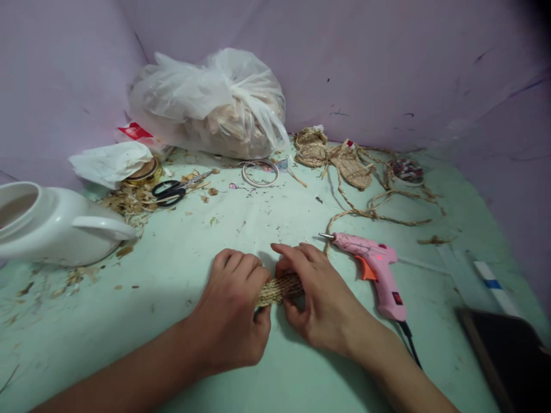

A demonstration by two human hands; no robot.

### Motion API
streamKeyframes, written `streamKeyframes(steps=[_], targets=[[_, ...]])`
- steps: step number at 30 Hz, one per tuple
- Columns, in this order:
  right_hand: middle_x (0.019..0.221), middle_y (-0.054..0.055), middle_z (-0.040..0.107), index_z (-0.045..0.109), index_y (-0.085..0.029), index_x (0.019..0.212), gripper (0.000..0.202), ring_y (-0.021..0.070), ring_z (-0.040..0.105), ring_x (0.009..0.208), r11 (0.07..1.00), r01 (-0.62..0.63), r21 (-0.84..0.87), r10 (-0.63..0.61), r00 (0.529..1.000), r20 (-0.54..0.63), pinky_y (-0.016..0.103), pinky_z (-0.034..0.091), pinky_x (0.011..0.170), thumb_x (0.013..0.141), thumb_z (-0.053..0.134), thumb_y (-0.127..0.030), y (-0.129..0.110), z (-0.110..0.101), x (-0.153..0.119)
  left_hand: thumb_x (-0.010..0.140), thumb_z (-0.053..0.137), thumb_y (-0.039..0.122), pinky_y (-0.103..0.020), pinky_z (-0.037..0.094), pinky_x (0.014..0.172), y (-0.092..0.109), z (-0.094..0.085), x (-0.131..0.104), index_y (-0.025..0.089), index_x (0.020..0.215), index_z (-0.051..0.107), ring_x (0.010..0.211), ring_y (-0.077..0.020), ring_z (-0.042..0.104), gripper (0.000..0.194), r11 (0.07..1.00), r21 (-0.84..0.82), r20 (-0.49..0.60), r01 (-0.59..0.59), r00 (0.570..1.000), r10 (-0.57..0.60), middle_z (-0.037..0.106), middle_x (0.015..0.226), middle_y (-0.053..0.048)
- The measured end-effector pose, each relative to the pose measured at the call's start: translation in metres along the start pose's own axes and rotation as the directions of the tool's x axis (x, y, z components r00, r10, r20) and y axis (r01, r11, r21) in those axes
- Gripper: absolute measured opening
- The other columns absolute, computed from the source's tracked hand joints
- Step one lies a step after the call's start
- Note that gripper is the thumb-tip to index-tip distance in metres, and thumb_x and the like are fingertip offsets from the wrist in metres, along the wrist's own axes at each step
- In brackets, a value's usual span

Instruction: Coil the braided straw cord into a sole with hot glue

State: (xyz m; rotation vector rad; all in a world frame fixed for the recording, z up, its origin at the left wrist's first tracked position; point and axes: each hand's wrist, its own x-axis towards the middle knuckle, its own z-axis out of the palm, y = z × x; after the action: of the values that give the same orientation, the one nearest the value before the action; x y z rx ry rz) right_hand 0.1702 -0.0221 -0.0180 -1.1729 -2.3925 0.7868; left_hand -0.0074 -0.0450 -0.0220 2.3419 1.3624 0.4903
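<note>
Between my two hands is a flat piece of braided straw cord [271,293], its strands side by side; both ends are hidden in the grips. My left hand [235,310] wraps its fingers over the left end, thumb underneath. My right hand [321,295] pinches the right end between thumb and fingers, with the index finger raised a little. Just right of that hand lies a pink glue gun [372,261] with an orange trigger, its metal nozzle pointing left and a small red light glowing on its body.
A white pitcher [64,223] lies on its side at left, near black-handled scissors [172,192] and straw scraps. Behind are a stuffed plastic bag [215,109], a tape ring [260,174], and coiled straw pieces with loose cord [353,166]. A dark flat object [508,355] lies front right.
</note>
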Motion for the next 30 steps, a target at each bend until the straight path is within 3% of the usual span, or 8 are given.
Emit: streamKeyframes(steps=[4,8,18,30], targets=[[0.106,0.007,0.055,0.03,-0.016,0.136,0.073,0.0228,0.043,0.097,0.999,0.031,0.033,-0.034,0.997,0.063,0.042,0.036,0.09,0.069,0.057,-0.005,0.005,-0.012,-0.006,0.064,0.053,0.016,-0.046,0.036,0.081,-0.003,-0.001,0.002,0.017,0.083,0.055,0.081,-0.0233,0.044,0.02,0.999,0.002,0.005,-0.032,0.999,0.032,0.05,0.083,-0.007],[0.116,0.008,0.051,0.03,-0.018,0.136,0.075,0.022,0.042,0.106,0.997,0.02,0.073,-0.025,0.997,0.068,0.039,0.035,0.094,0.068,0.057,-0.001,0.008,-0.022,-0.013,0.064,0.052,0.016,-0.045,0.036,0.079,-0.004,-0.001,0.003,0.017,0.08,0.055,0.079,-0.0226,0.044,0.016,0.999,0.005,0.001,-0.043,0.999,0.043,0.049,0.08,-0.006],[0.095,0.006,0.058,0.037,-0.016,0.126,0.068,0.022,0.043,0.087,0.999,0.029,0.025,-0.03,0.999,0.033,0.038,0.039,0.078,0.062,0.05,0.002,0.003,-0.01,-0.004,0.064,0.052,0.016,-0.044,0.036,0.078,-0.006,0.0,0.003,0.017,0.08,0.055,0.079,-0.0222,0.043,0.016,0.998,0.02,0.03,-0.054,0.998,0.053,0.048,0.081,-0.006],[0.097,0.008,0.06,0.038,-0.011,0.128,0.069,0.0229,0.045,0.09,0.998,0.04,-0.044,-0.04,0.999,0.007,0.041,0.038,0.085,0.06,0.05,0.0,0.002,-0.006,-0.004,0.061,0.051,0.016,-0.043,0.038,0.076,-0.005,-0.001,0.006,0.018,0.073,0.051,0.078,-0.0211,0.042,0.012,0.995,0.064,0.016,-0.082,0.997,0.081,0.049,0.081,-0.006]])
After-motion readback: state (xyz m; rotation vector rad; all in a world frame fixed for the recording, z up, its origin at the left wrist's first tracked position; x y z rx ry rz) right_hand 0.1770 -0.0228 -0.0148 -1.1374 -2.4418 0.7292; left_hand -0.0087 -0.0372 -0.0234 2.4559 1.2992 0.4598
